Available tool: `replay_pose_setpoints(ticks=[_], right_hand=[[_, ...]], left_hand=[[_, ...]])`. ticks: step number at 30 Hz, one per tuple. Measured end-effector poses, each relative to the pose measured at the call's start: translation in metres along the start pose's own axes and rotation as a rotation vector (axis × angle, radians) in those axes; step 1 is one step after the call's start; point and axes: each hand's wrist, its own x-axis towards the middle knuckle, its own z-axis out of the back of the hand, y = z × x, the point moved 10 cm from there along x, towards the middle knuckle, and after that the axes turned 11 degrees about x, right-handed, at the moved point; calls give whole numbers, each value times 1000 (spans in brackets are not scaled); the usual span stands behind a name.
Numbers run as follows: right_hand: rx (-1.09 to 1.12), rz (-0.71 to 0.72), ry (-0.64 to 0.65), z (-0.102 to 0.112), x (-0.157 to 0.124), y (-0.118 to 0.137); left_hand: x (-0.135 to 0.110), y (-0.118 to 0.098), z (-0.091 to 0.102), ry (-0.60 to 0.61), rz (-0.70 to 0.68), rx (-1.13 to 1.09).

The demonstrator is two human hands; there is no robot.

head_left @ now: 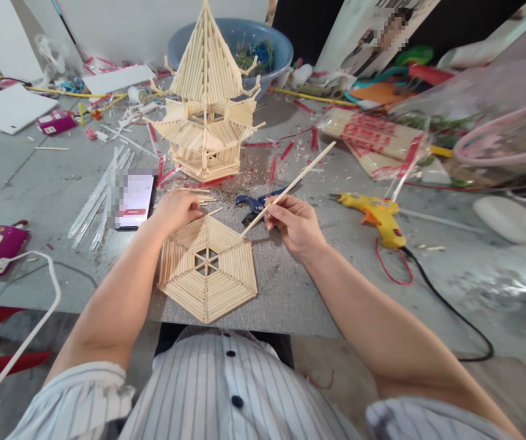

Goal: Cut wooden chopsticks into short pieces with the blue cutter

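A flat hexagon made of wooden sticks [208, 267] lies on the grey table near its front edge. My left hand [177, 211] rests closed on the hexagon's far left edge, pressing on a short stick there. My right hand [296, 225] is closed on a long bamboo stick [290, 186], whose lower tip touches the hexagon's far right edge while the other end points up and to the right. Behind the hexagon stands a tall pagoda model built of sticks [205, 104].
A yellow glue gun [377, 217] with a black cord lies to the right. Blue cutters [256, 205] sit behind my right hand. A phone [134, 198] and loose sticks [95, 201] lie to the left. A blue bowl [244, 43], stick packets [373, 137] and a pink basket [506, 143] crowd the back.
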Motion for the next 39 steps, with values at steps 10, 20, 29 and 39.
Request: replay_pose_setpoints(ticks=[10,20,29,39], right_hand=[[-3,12,22,2,1,-4],[14,8,9,3,1,-4],[17,2,6,4,1,-4],[9,22,14,3,1,-2]], left_hand=[[-1,-4,-4,21,-29,24],[-2,1,9,-89,31,103],[-11,-17,9,161,48,22],[-22,-30,-14,448,25,-59]])
